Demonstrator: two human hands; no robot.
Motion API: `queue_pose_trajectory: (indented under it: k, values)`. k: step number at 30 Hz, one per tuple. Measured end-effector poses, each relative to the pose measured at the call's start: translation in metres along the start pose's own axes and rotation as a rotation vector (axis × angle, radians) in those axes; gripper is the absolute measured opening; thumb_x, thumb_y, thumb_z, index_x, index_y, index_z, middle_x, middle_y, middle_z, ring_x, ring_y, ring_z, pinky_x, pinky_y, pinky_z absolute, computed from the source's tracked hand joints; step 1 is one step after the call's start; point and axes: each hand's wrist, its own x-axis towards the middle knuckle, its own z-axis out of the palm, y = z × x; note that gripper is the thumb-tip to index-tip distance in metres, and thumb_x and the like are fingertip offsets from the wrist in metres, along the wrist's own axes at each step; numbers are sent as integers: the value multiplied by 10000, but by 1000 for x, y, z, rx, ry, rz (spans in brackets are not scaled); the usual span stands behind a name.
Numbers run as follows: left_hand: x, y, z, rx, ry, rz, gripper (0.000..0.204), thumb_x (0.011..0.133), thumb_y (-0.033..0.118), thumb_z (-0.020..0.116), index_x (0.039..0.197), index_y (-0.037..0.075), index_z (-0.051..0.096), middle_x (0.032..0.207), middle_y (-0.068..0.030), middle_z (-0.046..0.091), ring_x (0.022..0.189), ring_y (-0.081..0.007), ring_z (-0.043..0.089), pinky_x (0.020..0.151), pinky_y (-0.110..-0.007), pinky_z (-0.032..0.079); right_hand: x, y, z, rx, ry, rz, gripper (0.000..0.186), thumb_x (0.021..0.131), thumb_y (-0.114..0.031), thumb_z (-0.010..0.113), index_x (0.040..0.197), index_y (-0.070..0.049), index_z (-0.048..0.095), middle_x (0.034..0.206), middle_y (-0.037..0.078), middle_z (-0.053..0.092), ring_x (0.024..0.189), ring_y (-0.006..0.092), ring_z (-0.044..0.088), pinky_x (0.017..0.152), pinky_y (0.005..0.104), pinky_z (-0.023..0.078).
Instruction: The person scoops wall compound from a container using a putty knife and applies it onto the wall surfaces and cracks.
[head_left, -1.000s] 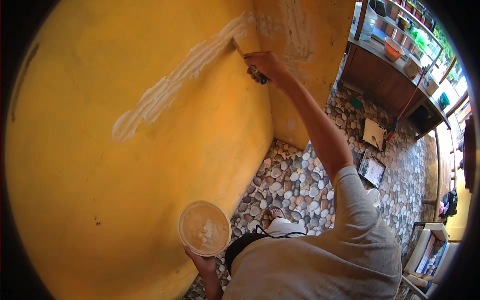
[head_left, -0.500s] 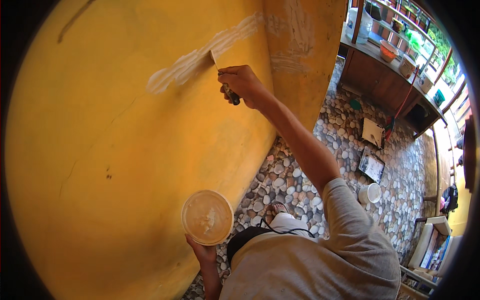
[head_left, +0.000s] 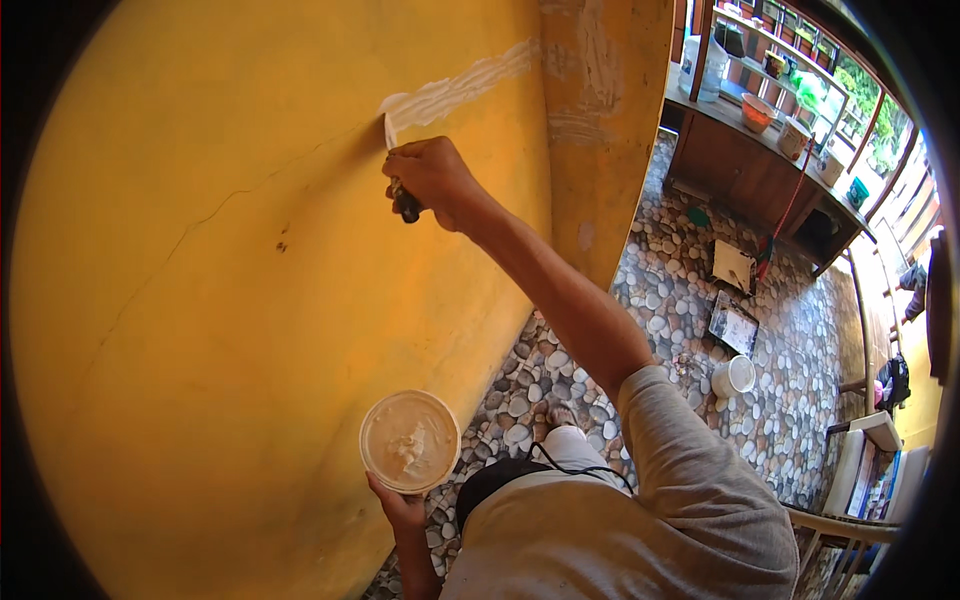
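Note:
My right hand (head_left: 428,180) is closed on the dark handle of a putty knife (head_left: 390,131), whose blade meets the yellow wall (head_left: 200,330) at the lower-left end of a streak of white filler (head_left: 460,86). A thin crack (head_left: 210,215) runs from there down and leftward. My left hand (head_left: 398,505) holds a round tub (head_left: 410,440) of pale paste at waist height, close to the wall.
Adjoining wall (head_left: 600,150) with white patches; pebble-pattern floor (head_left: 650,310); wooden cabinet (head_left: 725,165) with bowl and containers; two trays (head_left: 734,323) and bucket (head_left: 733,377) on the floor; red pole (head_left: 790,200); bamboo-framed seat (head_left: 860,480) at lower right.
My right hand and the knife have moved leftward and down along the filler streak. My left hand still holds the tub, slightly shifted. The view has turned somewhat, showing the crack more clearly.

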Motion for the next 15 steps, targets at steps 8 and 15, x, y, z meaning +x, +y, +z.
queue_pose_trajectory:
  k: [8,15]
  values:
    - [9,-3,-4,-777,180,-558,559,962,520,259,1352,131,352,1380,-40,398,1240,-207,415,1002,-365,396,-19,34,31,-280,298,-444,336,829,-75,525,1114,101,548,533,126,555,440,181,549,457,332,441]
    - [3,4,5,240,-44,24,757,854,140,635,1396,38,116,1387,-153,313,1256,-251,374,1041,-385,323,-21,122,86,-508,284,-489,386,841,-67,526,1202,63,482,657,221,565,490,340,560,495,418,450]
